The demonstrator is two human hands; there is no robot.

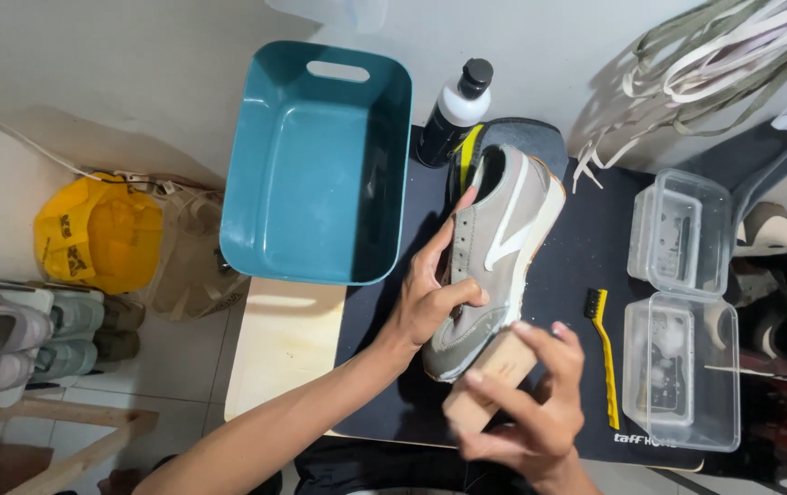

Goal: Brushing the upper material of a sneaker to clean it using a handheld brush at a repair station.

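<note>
Right hand (526,403), nearest the lens, has its fingers wrapped tight round a wooden-backed brush (490,380), pressed to the toe end of a grey sneaker (494,261) w/ white side stripes. Left hand (435,293) clamps the sneaker's inner side, thumb across the upper, fingers up by the eyelets; the sneaker sits tilted over a dark mat (586,257), laces out. Judging by that, scrubbing is under way at the toe; can't tell how much of the upper is already clean. Left of the sneaker: empty teal tub (316,156). Just behind it: black bottle w/ white shoulder band & black cap (453,115). Right of it: small yellow-handled brush (602,344), then two clear lidded boxes (682,302). Behind-right: a loose heap of laces (732,55). Far left: crumpled yellow bag (100,234).
</note>
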